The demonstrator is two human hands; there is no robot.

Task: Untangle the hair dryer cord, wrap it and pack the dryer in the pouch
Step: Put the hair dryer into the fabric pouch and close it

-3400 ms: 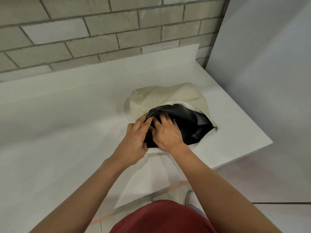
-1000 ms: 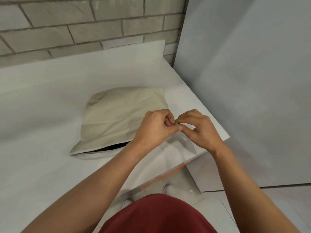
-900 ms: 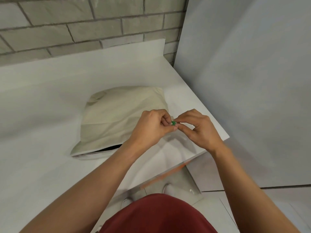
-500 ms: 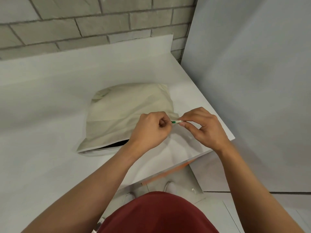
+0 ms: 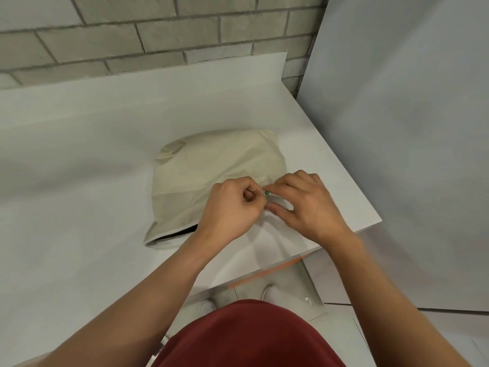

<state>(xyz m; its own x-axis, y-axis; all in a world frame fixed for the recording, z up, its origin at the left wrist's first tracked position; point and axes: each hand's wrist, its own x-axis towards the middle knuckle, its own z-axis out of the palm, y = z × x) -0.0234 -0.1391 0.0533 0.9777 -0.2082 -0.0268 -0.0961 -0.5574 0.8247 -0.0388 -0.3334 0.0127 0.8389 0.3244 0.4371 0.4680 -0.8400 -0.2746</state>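
At the pouch (image 5: 217, 165) corner, my left hand (image 5: 232, 207) pinches the green tab (image 5: 266, 192), my right hand (image 5: 309, 205) pinches the pouch cloth, and the open mouth (image 5: 174, 235) runs toward eight o'clock.

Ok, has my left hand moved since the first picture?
Yes. The left hand went from the pouch mouth rightward to the green tab, nearer the counter right edge.

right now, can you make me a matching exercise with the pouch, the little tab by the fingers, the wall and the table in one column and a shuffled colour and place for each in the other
Things:
1 pouch
2 tab
3 brick wall
4 table

Colour and place:
a white, under the pouch
b green, at the pouch's right corner
c beige, lying on the table
d grey, behind the table

Pairs: 1-c; 2-b; 3-d; 4-a
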